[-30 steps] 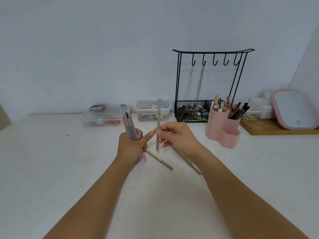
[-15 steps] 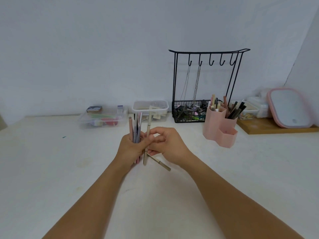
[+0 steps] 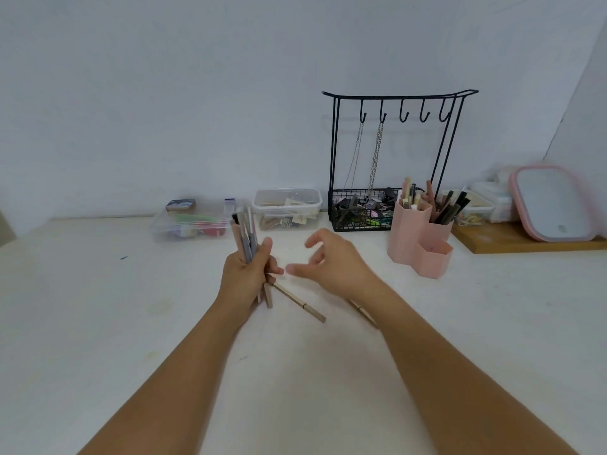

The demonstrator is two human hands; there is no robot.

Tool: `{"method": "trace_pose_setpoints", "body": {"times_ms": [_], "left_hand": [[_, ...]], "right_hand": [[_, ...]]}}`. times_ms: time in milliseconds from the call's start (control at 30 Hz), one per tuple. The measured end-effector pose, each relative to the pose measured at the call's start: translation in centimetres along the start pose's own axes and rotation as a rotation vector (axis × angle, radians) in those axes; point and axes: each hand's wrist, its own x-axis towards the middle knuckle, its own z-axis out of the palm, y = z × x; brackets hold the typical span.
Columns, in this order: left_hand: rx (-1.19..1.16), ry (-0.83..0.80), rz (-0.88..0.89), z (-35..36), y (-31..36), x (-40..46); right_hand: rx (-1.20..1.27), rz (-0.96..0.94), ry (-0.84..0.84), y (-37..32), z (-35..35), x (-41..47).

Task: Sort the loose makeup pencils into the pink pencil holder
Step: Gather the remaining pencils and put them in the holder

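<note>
My left hand [image 3: 244, 277] clutched a bundle of makeup pencils [image 3: 244, 238], upright, tips above my fist. My right hand [image 3: 331, 262] hung just beside it, fingers loosely curled around nothing. Two beige pencils lay on the table [image 3: 98, 323]: one [image 3: 300, 303] between my wrists, another [image 3: 363, 312] partly under my right wrist. The pink pencil holder [image 3: 422, 244] stood further right.
</note>
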Motion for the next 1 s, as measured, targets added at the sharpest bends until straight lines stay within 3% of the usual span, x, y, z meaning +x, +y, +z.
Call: {"method": "trace_pose_setpoints", "body": {"times_ms": [67,133,233,333,500,800,933,1000], "left_hand": [[-0.052,0.048,0.025,-0.2,0.0,0.2],[-0.044,0.092,0.065,-0.5,0.1,0.4],[0.038,0.113,0.113,-0.7,0.1,0.4],[0.065,0.072,0.057,-0.7,0.0,0.4],[0.169,-0.048,-0.017,-0.5,0.0,0.3],[0.068,0.010,-0.113,-0.4,0.2,0.5],[0.037,0.038,-0.103,-0.3,0.2,0.5],[0.041,0.044,-0.077,-0.2,0.3,0.5]], "right_hand": [[-0.305,0.076,0.029,1.4,-2.3,0.7],[-0.455,0.157,-0.036,2.3,-3.7,1.1],[-0.472,0.239,-0.222,2.4,-4.0,0.9],[-0.504,0.260,-0.301,2.4,-3.7,0.6],[-0.445,0.254,-0.365,2.3,-3.4,0.5],[-0.459,0.180,-0.392,2.0,-3.4,0.5],[-0.307,0.140,-0.315,1.8,-3.3,0.5],[-0.100,0.083,-0.254,1.5,-3.0,0.6]]}}
